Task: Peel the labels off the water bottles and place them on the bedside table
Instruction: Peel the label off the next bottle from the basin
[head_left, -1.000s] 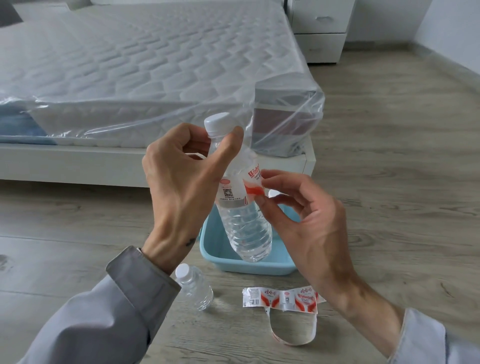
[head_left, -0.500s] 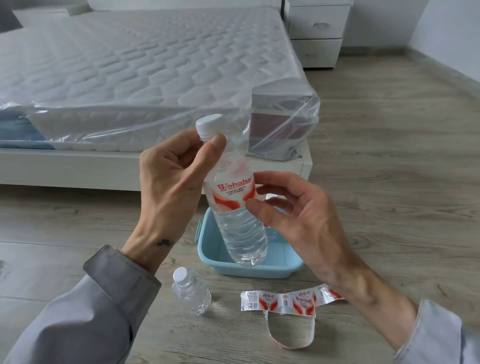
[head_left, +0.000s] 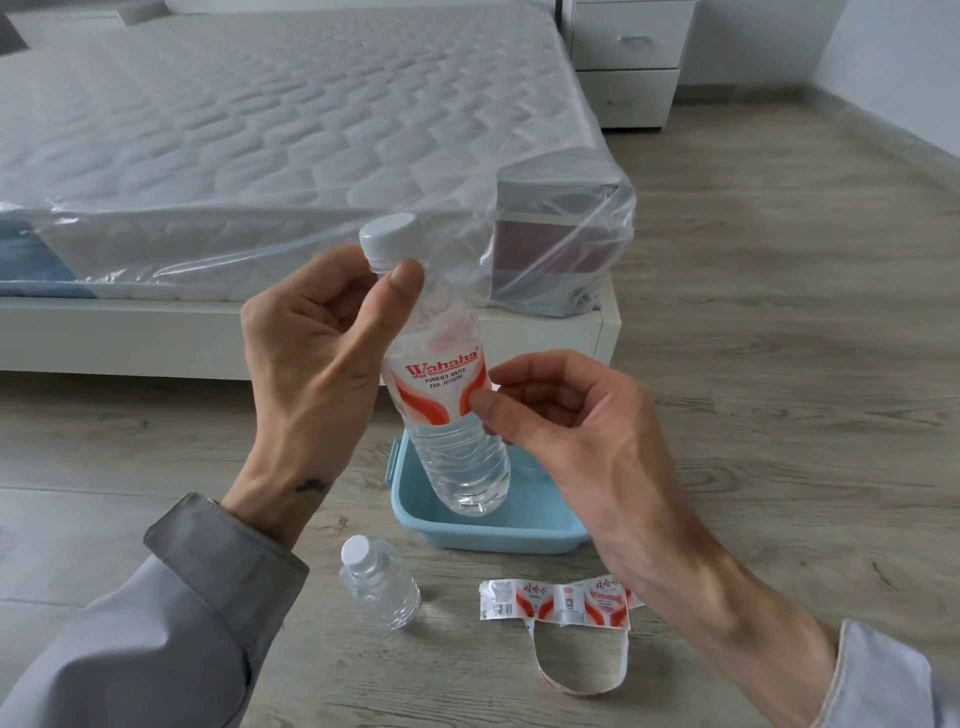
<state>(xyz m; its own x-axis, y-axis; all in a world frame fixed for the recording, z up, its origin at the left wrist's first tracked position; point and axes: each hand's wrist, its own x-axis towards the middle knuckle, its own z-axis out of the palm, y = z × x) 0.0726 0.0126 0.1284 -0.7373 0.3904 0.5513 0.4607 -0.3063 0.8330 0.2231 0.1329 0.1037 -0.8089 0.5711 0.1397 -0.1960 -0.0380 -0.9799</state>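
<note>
My left hand (head_left: 317, 358) grips the neck and shoulder of a clear water bottle (head_left: 457, 457) with a white cap, held tilted above a light blue tub (head_left: 488, 535). Its red and white label (head_left: 439, 387) faces me. My right hand (head_left: 561, 415) pinches the label's right edge with thumb and fingertips. A second bottle (head_left: 379, 582) without a label lies on the floor near my left sleeve. A peeled label strip (head_left: 558, 603) lies on the floor in front of the tub. The white bedside table (head_left: 628, 57) stands at the far end of the bed.
A bed with a plastic-wrapped mattress (head_left: 270, 130) fills the upper left, its white frame (head_left: 156, 332) just behind my hands. Wooden floor stretches to the right toward the wall.
The bottle has turned in my left hand so the label's front faces me. My right fingers moved from below the label to its right edge.
</note>
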